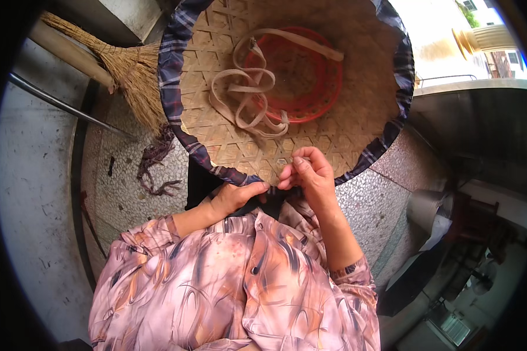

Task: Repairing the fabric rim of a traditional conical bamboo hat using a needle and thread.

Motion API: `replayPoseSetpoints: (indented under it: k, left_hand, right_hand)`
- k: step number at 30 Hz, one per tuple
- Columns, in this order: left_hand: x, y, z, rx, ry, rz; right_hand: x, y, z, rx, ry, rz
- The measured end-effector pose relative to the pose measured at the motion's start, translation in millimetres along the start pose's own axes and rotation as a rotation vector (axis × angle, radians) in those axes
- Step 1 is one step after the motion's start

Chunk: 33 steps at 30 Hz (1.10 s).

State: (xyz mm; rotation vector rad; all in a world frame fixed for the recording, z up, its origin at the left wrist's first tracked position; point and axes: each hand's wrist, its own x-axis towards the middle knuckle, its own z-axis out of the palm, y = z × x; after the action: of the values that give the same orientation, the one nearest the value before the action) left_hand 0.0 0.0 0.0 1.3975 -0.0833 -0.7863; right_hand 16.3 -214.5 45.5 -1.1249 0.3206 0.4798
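Observation:
A large round woven bamboo basket stands tilted towards me, its rim wrapped in dark plaid cloth. With its thumb on top of the cloth, my left hand grips the near edge. Just to the right, my right hand is closed in a pinch over the same edge. Whatever lies between those fingertips is too small to make out. Inside the basket is a shallow red plastic basket. A long beige strap lies looped across it and over the woven bottom.
A straw broom leans at the left near a metal pipe. Dark frayed cloth lies on the speckled floor. A metal bucket stands to the right, below a dark counter side.

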Motion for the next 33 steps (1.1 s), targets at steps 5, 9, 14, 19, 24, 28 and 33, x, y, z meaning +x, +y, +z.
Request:
replayPoseSetpoints:
  k: [5,9,14,19,24,28,33]
  left_hand:
    - [1,-5,8,-0.027,0.095,0.22]
    - [-3,-11,10,-0.11,0.096,0.205]
    - [-2,0,9,-0.178,0.074,0.121]
    - [-2,-4,9,-0.181,0.06,0.104]
    - [-2,-1,9,-0.192,0.072,0.103]
    - [-2,1,8,-0.065,0.064,0.092]
    - [-2,-6,10,-0.035,0.07,0.139]
  right_hand:
    - [-30,-29,2,-0.105,0.163,-0.205]
    - [-51,-35,7,-0.475,0.127,-0.39]
    - [-66,-59,-3,-0.386,0.443,-0.611]
    - [-61,-46,-2,-0.445,0.346,-0.469]
    - [-59,-30,23,-1.206,0.286,-0.542]
    - [-57,-6,36,-1.202,0.188,-0.479]
    - [-55,0,44,-1.354,0.174,-0.389]
